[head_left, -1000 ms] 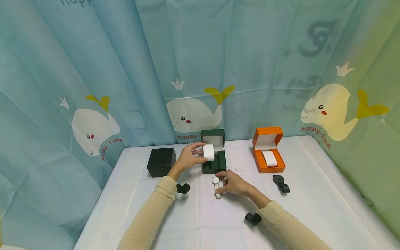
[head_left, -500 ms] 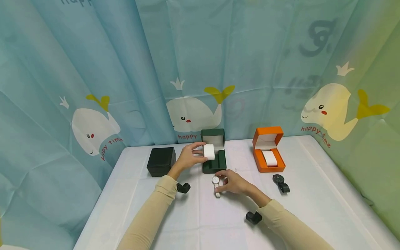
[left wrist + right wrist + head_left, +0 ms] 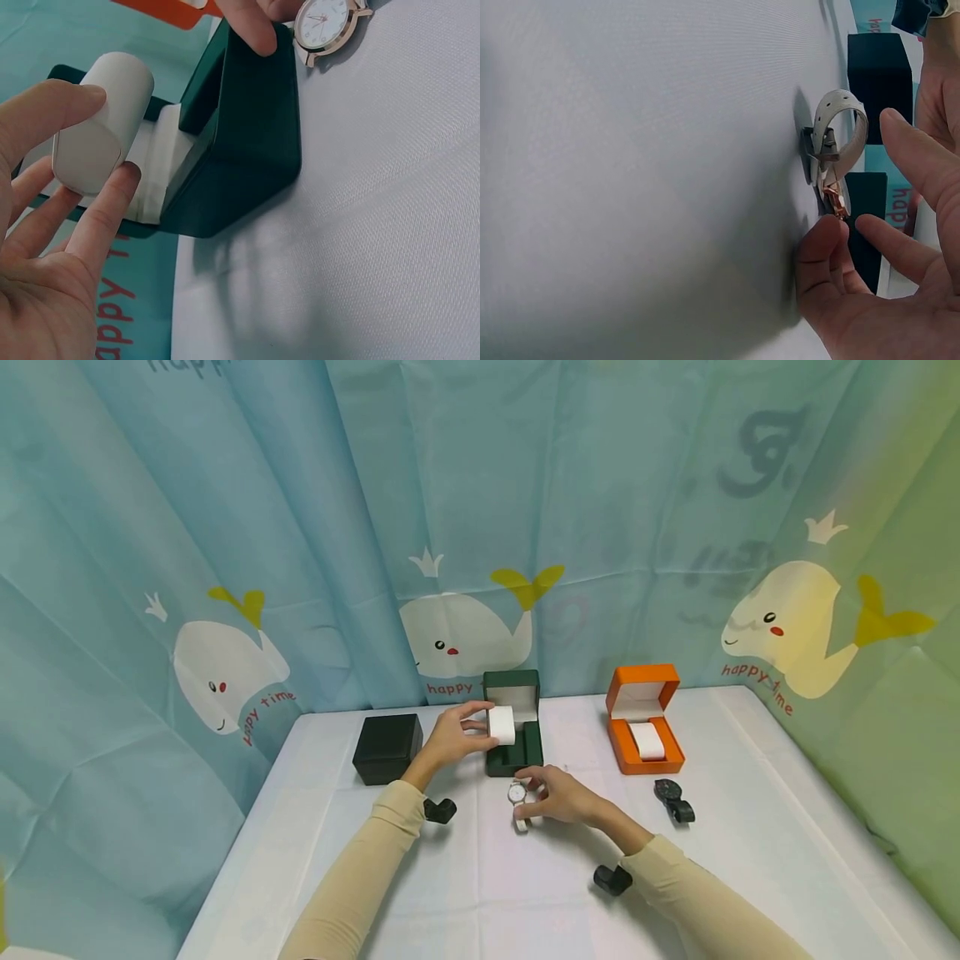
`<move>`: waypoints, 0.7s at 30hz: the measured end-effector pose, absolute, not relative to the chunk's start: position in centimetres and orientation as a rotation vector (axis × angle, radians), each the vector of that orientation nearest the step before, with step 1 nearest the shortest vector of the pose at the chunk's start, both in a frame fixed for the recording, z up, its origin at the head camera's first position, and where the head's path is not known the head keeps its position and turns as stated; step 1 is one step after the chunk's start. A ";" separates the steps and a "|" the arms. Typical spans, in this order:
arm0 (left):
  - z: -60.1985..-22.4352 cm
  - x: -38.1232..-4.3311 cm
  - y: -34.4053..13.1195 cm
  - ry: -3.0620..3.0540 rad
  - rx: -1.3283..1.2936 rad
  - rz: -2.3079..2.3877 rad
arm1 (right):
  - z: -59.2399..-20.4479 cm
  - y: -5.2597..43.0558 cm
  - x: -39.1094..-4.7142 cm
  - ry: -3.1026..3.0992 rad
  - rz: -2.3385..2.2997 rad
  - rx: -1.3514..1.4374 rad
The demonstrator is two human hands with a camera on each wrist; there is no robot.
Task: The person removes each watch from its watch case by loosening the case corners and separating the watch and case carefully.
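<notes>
My left hand (image 3: 450,737) pinches a white watch cushion (image 3: 501,725) between thumb and fingers, above the opened green watch box (image 3: 531,747). The left wrist view shows the cushion (image 3: 112,112) tilted, its end facing the camera. In front of the box lies a wristwatch (image 3: 517,792) with a white strap and round white dial. My right hand (image 3: 561,797) is bent around it, fingers by the case and thumb over the strap. From the right wrist, a small gap shows between the thumb (image 3: 900,131) and the curled strap (image 3: 840,105).
A closed black box (image 3: 387,748) stands left of the green one. To the right, an open orange watch box (image 3: 647,752) holds a white cushion, with a black watch (image 3: 673,799) in front. A whale-print curtain (image 3: 465,527) hangs behind the white-covered table (image 3: 540,910).
My right hand and thumb have shifted slightly toward the green box, and the watch's strap end has moved a little the same way. My left hand keeps holding the cushion in place.
</notes>
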State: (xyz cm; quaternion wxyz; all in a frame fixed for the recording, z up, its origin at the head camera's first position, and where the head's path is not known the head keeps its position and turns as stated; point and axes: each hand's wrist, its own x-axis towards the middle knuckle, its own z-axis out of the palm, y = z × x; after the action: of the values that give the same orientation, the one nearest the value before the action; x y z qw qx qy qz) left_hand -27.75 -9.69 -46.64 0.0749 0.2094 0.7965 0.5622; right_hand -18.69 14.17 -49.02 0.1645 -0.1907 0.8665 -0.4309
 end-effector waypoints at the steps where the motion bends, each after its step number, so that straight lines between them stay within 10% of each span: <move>1: -46.6 -27.8 -9.7 2.391 0.625 1.687 | -49.0 14.2 -18.7 2.473 -1.224 -0.546; 21: -46.4 -27.5 -9.5 2.386 0.614 1.680 | -48.7 14.6 -18.2 2.548 -1.207 -0.610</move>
State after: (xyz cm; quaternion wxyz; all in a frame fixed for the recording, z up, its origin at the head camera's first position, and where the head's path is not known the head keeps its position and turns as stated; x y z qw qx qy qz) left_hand -27.55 -9.46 -46.38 0.0796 0.2053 0.7975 0.5617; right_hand -18.19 14.56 -48.74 0.1280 -0.2096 0.8761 -0.4148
